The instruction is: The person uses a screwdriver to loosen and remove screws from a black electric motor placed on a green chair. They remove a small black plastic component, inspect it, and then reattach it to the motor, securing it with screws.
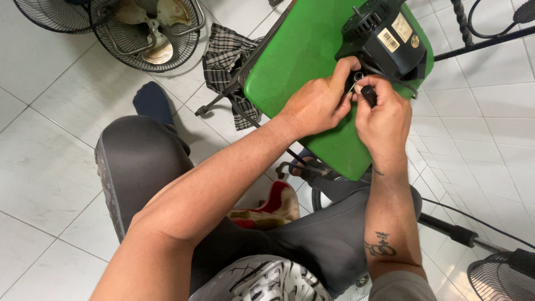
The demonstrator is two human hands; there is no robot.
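A wire fan guard (147, 33) lies on the glossy tiled floor (44, 167). On the smooth green seat (301, 56), the left hand (317, 103) pinches a small metal ring (358, 76) beside the black ribbed motor (387, 39); the right hand (384, 120), grip closed, holds a black tool handle (369, 95).

Both forearms reach forward, the left hand (316, 105) and right hand (383, 120) close together, fingers curled and pinching.

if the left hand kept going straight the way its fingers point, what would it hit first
The left hand points up and right, so it would most likely meet the black motor on the green seat, right past its fingertips. Depth is hard to judge from above.
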